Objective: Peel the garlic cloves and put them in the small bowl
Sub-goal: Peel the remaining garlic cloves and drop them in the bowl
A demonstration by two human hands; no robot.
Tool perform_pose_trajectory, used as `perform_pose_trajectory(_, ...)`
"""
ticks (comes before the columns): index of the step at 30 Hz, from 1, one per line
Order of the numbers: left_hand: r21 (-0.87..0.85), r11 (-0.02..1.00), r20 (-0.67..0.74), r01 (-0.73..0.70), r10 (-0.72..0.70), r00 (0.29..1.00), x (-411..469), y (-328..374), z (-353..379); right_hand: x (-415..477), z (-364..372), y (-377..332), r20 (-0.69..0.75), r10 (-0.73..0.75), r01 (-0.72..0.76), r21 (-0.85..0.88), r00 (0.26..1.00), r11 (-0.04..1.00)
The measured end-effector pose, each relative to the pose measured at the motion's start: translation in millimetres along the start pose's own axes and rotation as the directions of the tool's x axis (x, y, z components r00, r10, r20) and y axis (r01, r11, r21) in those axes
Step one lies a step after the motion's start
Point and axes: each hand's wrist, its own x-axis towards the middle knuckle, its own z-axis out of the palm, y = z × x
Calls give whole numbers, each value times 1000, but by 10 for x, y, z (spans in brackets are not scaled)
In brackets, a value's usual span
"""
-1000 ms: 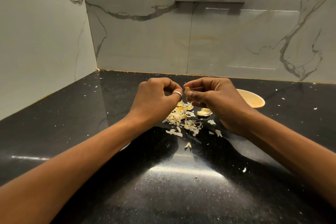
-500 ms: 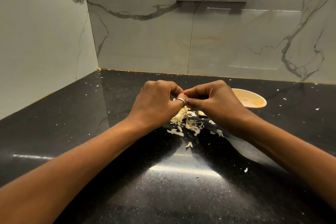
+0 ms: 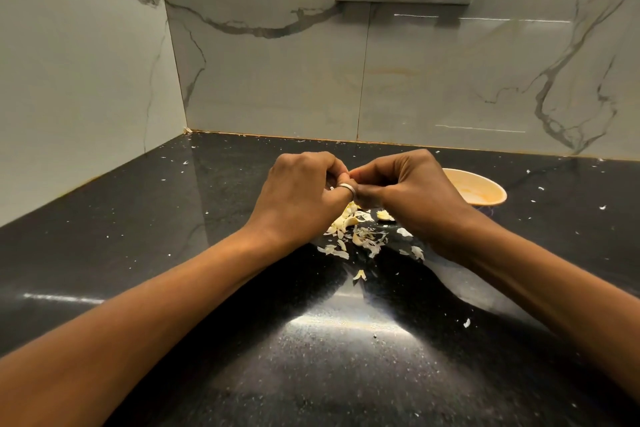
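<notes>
My left hand (image 3: 304,194) and right hand (image 3: 412,191) meet above the black speckled stone counter (image 3: 173,218), fingers curled, tips touching; I cannot tell what they pinch; pale papery garlic skins (image 3: 360,236) lie beneath them; the small round orange bowl (image 3: 491,185) sits just beyond my right hand.
</notes>
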Motion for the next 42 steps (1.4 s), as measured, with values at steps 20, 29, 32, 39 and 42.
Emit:
perform_pose_trajectory(20,-425,745,283,514,-430,858,64,-16,23,-26,30,-50,9,107,-106,224,994,969)
perform_pose_trajectory(29,-382,761,287,525,-442,850,49,-53,39,-9,-2,-88,-70,143,-107,368,987,923)
perform_pose_trajectory(32,-352,787,271,506,-432,860,51,-43,36,-4,-25,-94,-84,152,-110,376,985,920)
perform_pose_trajectory(39,-266,844,228,466,-415,881,49,-12,-16,6,-93,-97,-139,160,-99,368,977,924)
perform_pose_trajectory(42,-201,893,194,403,-367,910,37,1,-36,-1,-78,-108,-108,199,-146,372,974,917)
